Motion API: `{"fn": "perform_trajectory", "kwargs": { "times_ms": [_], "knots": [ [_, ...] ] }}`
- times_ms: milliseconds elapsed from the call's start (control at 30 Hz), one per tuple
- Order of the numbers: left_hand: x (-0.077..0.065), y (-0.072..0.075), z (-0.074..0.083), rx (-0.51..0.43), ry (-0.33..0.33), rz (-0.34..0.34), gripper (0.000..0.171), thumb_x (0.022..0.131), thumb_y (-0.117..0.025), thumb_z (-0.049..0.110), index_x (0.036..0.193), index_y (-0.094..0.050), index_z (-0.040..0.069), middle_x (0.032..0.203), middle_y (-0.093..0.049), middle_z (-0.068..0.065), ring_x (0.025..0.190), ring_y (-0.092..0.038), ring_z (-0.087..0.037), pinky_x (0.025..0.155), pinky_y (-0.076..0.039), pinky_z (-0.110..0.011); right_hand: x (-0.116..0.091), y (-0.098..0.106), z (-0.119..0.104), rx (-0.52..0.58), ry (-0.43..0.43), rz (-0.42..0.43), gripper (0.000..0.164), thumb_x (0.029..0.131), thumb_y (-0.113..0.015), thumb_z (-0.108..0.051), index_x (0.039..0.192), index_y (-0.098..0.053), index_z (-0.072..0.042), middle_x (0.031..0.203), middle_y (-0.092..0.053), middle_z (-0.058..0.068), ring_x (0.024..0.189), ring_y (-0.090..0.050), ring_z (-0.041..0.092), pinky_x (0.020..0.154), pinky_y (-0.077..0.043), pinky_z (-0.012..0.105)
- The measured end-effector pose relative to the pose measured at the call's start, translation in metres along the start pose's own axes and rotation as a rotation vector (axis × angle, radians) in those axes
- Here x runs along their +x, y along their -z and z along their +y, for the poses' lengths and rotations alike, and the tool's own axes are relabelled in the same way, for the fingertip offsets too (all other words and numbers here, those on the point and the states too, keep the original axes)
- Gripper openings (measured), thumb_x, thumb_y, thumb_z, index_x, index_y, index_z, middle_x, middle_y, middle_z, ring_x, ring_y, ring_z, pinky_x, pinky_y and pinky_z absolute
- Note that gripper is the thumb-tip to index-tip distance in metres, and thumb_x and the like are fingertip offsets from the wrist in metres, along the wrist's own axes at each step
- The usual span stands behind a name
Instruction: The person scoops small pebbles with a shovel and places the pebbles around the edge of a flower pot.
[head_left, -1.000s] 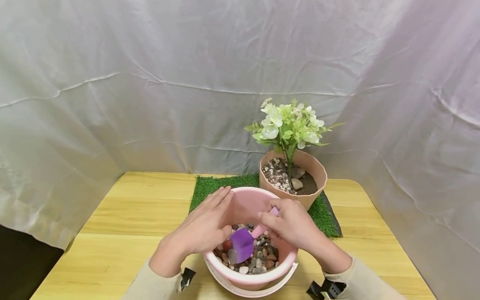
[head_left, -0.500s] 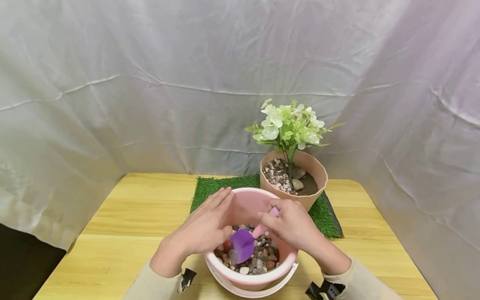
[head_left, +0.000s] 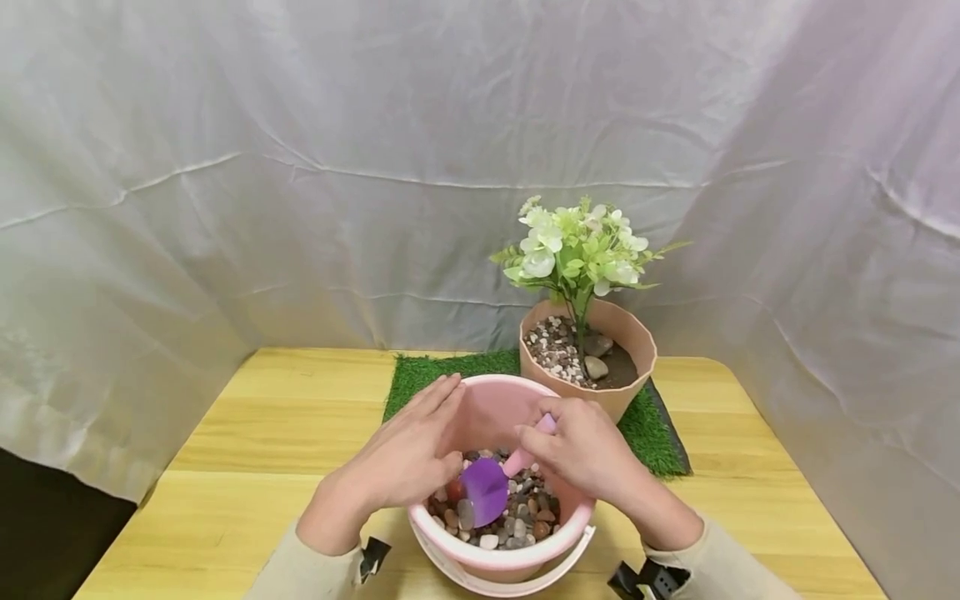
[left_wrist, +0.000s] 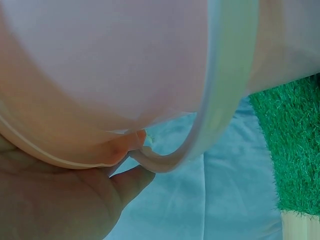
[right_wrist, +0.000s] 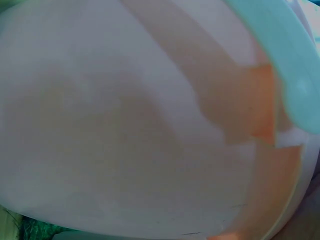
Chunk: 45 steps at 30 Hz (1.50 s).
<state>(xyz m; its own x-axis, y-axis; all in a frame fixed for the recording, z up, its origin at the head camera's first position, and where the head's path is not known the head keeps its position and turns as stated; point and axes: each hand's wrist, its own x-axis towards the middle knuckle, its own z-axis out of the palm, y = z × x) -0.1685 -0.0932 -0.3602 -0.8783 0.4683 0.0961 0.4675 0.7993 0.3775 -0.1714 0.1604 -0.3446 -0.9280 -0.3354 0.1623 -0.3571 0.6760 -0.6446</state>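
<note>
A pink bucket (head_left: 498, 408) stands at the table's front with mixed pebbles (head_left: 541, 529) inside. My right hand (head_left: 588, 450) reaches over its right rim and grips the pink handle of a small purple shovel (head_left: 486, 493). The blade lies low among the stones. On the left side, my left hand (head_left: 401, 458) holds the rim, thumb inside and fingers stretched along the far left edge. In the left wrist view, that hand (left_wrist: 65, 200) lies against the rim beside the bail handle (left_wrist: 222, 80). The right wrist view shows mostly the bucket's outer wall (right_wrist: 100, 150).
Right behind the bucket is a brown flowerpot (head_left: 633, 342) with white-flowered foliage (head_left: 577, 250), gravel and larger stones. Both are by a green turf mat (head_left: 648, 433) on the wooden table (head_left: 247, 475). Grey cloth (head_left: 412, 125) hangs around the back and sides.
</note>
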Motion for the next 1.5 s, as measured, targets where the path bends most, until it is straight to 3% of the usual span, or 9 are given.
{"fn": "perform_trajectory", "kwargs": {
  "times_ms": [200,533,833,1233,1500],
  "knots": [
    [-0.0004,0.0020,0.0008,-0.004,0.002,0.010,0.086,0.096,-0.065,0.035,0.167,-0.026,0.005,0.177,-0.015,-0.008,0.164,-0.014,-0.029,0.133,-0.017,-0.050,0.0000,0.0012,-0.0023,-0.007,0.013,0.010,0.022,0.097,-0.072,-0.027,0.077,-0.066,-0.020,0.053,-0.063,-0.016,0.044,-0.054,0.008,0.046,-0.045,0.025],
    [0.0005,-0.0023,0.0004,-0.011,0.004,0.011,0.086,0.095,-0.065,0.035,0.167,-0.027,0.006,0.177,-0.015,-0.007,0.164,-0.015,-0.030,0.133,-0.018,-0.051,-0.0017,0.0004,0.0010,-0.027,0.024,0.027,0.025,0.096,-0.072,-0.027,0.074,-0.063,-0.019,0.051,-0.058,-0.020,0.046,-0.053,0.007,0.047,-0.044,0.025],
    [-0.0004,-0.0014,-0.0016,-0.005,0.000,0.003,0.086,0.097,-0.065,0.036,0.167,-0.026,0.005,0.177,-0.014,-0.009,0.164,-0.014,-0.031,0.133,-0.017,-0.052,0.0003,0.0009,0.0002,0.030,-0.018,0.053,0.014,0.096,-0.075,-0.024,0.083,-0.075,-0.017,0.053,-0.060,-0.015,0.052,-0.056,0.010,0.055,-0.048,0.026],
    [-0.0009,0.0012,-0.0021,-0.013,-0.006,0.015,0.085,0.098,-0.065,0.037,0.167,-0.027,0.005,0.177,-0.016,-0.009,0.164,-0.015,-0.031,0.133,-0.017,-0.052,0.0015,0.0024,-0.0025,0.041,-0.002,-0.009,0.021,0.097,-0.074,-0.028,0.078,-0.071,-0.019,0.053,-0.064,-0.014,0.051,-0.058,0.010,0.055,-0.047,0.027],
    [-0.0009,-0.0006,-0.0022,-0.025,0.011,0.010,0.084,0.098,-0.064,0.037,0.168,-0.027,0.008,0.177,-0.015,-0.007,0.164,-0.015,-0.030,0.133,-0.018,-0.052,0.0013,0.0052,-0.0014,0.146,-0.048,-0.049,0.023,0.097,-0.075,-0.030,0.079,-0.073,-0.015,0.053,-0.065,-0.006,0.049,-0.063,0.016,0.049,-0.052,0.027]
  ]
}}
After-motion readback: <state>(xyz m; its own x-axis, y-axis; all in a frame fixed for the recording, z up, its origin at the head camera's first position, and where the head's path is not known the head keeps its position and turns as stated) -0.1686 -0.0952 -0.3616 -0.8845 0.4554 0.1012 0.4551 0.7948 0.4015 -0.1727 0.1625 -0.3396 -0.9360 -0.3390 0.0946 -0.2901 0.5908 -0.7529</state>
